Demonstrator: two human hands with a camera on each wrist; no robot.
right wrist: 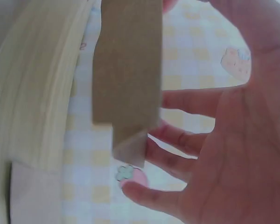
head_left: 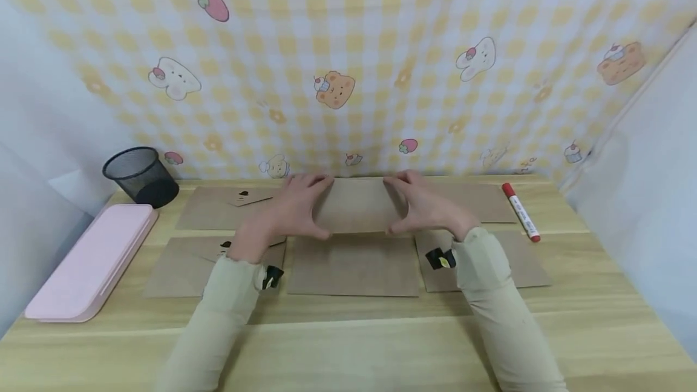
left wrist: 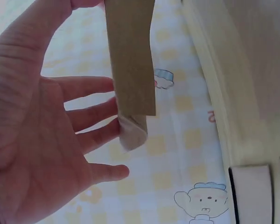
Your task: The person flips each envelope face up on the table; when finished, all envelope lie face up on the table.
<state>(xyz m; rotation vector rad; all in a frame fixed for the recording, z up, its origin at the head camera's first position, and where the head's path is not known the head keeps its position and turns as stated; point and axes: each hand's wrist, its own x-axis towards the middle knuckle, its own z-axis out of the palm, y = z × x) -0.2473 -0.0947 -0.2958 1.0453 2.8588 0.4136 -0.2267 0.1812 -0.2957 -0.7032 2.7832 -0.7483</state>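
Note:
Both hands hold a brown kraft paper envelope (head_left: 356, 204) by its two short ends, tilted up over the back of the table. The left hand (head_left: 288, 213) grips its left end between thumb and fingers, and the right hand (head_left: 427, 207) grips its right end the same way. In the left wrist view, the fingertips touch the edge of the envelope (left wrist: 130, 60), where a folded corner sticks out. The right wrist view shows the other end of the envelope (right wrist: 128, 65) against the fingers, with the little finger apart from it.
Below the hands lies another kraft envelope (head_left: 354, 271). More lie left (head_left: 176, 271) and right (head_left: 517, 259), partly under the arms. A red marker (head_left: 521, 213) rests at right; a pink case (head_left: 89, 265) and black mesh pen holder (head_left: 138, 177) stand at left. A patterned cloth (head_left: 370, 35) hangs behind.

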